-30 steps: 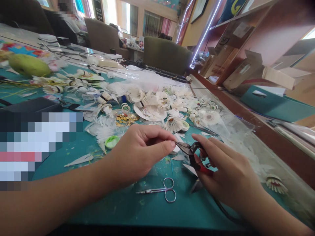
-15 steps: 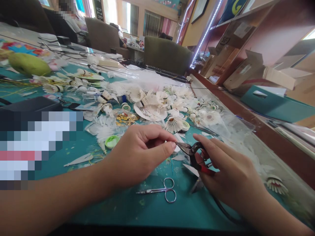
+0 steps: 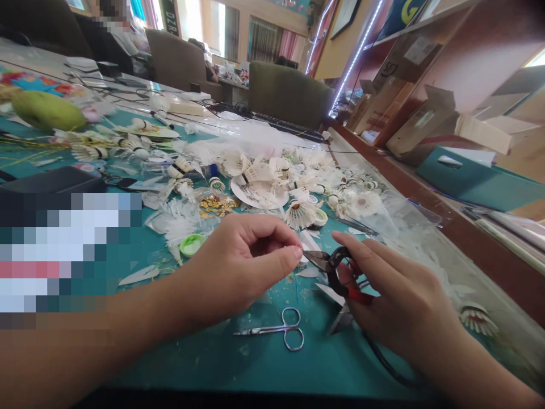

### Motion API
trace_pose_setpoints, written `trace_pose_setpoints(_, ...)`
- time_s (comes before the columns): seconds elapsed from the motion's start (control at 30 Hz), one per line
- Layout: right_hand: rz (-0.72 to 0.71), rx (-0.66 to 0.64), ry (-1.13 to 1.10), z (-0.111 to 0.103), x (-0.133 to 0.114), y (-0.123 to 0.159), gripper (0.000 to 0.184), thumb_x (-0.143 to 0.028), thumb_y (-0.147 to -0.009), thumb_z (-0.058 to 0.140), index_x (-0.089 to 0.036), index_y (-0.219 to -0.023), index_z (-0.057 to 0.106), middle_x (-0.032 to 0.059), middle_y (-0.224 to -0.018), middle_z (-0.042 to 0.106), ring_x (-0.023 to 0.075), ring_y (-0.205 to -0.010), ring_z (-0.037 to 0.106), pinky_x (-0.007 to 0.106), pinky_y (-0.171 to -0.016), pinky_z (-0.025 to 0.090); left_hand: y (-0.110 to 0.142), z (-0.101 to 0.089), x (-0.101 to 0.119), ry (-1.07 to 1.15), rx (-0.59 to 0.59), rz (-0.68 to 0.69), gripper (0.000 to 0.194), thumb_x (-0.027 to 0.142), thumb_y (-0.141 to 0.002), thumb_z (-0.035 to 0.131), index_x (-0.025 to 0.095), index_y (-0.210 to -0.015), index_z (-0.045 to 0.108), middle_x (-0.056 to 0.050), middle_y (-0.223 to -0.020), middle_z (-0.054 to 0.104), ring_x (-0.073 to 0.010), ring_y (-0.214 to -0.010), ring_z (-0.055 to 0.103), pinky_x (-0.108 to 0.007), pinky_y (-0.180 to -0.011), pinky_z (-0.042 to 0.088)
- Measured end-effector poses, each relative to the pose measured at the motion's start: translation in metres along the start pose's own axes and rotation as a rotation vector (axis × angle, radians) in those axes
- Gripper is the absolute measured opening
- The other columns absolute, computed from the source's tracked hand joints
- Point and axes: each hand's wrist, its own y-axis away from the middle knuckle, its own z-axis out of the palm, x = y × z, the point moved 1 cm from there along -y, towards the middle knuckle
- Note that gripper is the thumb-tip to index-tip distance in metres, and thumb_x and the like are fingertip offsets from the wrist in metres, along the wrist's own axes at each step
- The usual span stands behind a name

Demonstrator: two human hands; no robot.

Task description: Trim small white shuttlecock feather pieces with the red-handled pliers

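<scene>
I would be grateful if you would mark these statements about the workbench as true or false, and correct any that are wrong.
1. The right hand holds a pair of black-and-red cutters. True.
2. The small steel scissors are in the left hand. False: they lie on the teal table top, held by neither hand.
3. The tips of the cutters point toward the left hand. True.
4. The cardboard boxes stand among the shuttlecocks on the table. False: they sit off the table, to its right.
</scene>
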Motion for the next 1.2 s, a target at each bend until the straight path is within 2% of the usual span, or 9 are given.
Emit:
trace_pose_setpoints(0.23,-0.018,0.014,0.017,-0.0003,0.0002,0.0004,0.053,-0.009,-0.086,0.058,-0.012,-0.139,0.060,0.0111,-0.099,0.076,0.0213,-0.070,0.070,0.031,-0.053,0.050,-0.0025,-0.0013,0.0003,0.052,-0.036,-0.038,0.013,0.030,-0.078,0.073,0.019,-0.070,0.071,0.005,-0.059,0.053,-0.0095,-0.054,0.042,-0.021,-0.049,0.031)
trace_pose_setpoints(0.5,-0.018,0.024,0.025,-0.0007,-0.0001,-0.0006,0.054,-0.008,-0.085,0.057,-0.014,-0.139,0.060,0.0058,-0.089,0.074,0.0185,-0.064,0.065,0.031,-0.052,0.047,-0.0048,-0.0022,-0.0020,0.109,-0.063,-0.194,0.012,0.033,-0.072,0.074,0.021,-0.071,0.070,0.004,-0.061,0.054,-0.0120,-0.058,0.043,-0.024,-0.053,0.032)
trace_pose_setpoints(0.8,-0.025,0.023,0.062,-0.0013,0.0024,0.0027,0.059,-0.008,-0.085,0.057,-0.016,-0.143,0.058,0.0065,-0.093,0.074,0.0188,-0.067,0.065,0.031,-0.054,0.046,-0.0064,-0.0023,-0.0051,0.148,-0.056,-0.161,0.009,0.028,-0.072,0.074,0.021,-0.068,0.070,0.005,-0.062,0.055,-0.0113,-0.060,0.043,-0.026,-0.056,0.031)
trace_pose_setpoints(0.93,-0.039,0.022,0.058,-0.0009,0.0018,0.0014,0.055,-0.008,-0.085,0.058,-0.014,-0.140,0.059,0.0059,-0.091,0.074,0.0187,-0.066,0.064,0.031,-0.054,0.046,-0.0058,-0.0021,-0.0047,0.148,-0.052,-0.180,0.008,0.026,-0.072,0.073,0.021,-0.066,0.070,0.005,-0.059,0.054,-0.0112,-0.059,0.041,-0.027,-0.056,0.029)
trace_pose_setpoints(1.2,-0.034,0.051,0.030,-0.0017,0.0006,-0.0043,0.039,-0.013,-0.095,0.059,-0.011,-0.134,0.061,0.0109,-0.095,0.076,0.0221,-0.069,0.072,0.032,-0.052,0.052,-0.0067,-0.0002,-0.0031,0.349,-0.055,-0.205,0.008,0.020,-0.071,0.078,0.020,-0.064,0.073,0.005,-0.059,0.061,-0.0087,-0.057,0.047,-0.023,-0.056,0.035)
